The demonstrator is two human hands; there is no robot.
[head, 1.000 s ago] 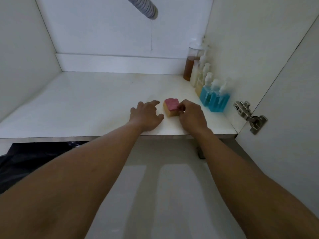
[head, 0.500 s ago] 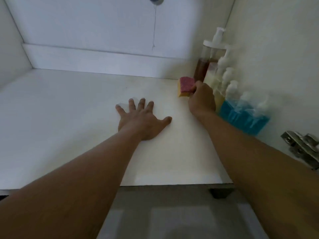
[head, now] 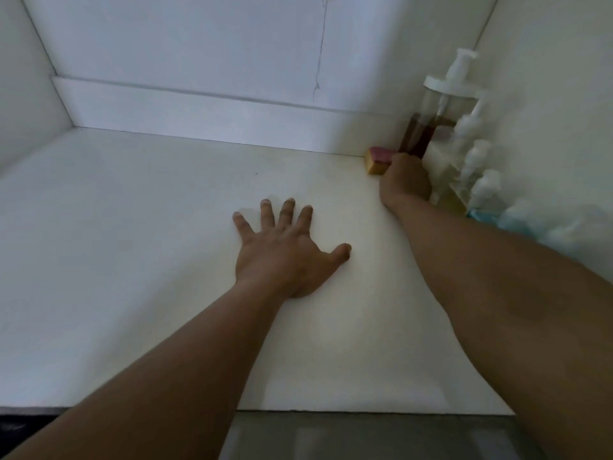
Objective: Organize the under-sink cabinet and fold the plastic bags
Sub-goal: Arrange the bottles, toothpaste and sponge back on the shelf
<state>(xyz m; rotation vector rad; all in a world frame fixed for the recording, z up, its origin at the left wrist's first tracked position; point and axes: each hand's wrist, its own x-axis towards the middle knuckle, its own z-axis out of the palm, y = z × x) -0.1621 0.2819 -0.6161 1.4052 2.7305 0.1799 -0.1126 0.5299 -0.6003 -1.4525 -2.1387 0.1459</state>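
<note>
A small sponge (head: pixel 378 161), pink on top and yellow below, sits on the white cabinet floor (head: pixel 149 244) at the back right corner, beside a pump bottle of brown liquid (head: pixel 421 134). My right hand (head: pixel 406 180) holds the sponge's right end, fingers curled over it and partly hidden. My left hand (head: pixel 288 250) lies flat on the cabinet floor with fingers spread, holding nothing.
A row of pump bottles (head: pixel 474 167) stands along the right wall, with blue ones (head: pixel 517 224) nearest and blurred. A white ledge (head: pixel 199 107) runs along the back wall. The cabinet's front edge (head: pixel 365 411) crosses the bottom of the view.
My right hand has carried the sponge from the front of the shelf to the back right corner by the brown bottle. My left hand flattened onto the cabinet floor.
</note>
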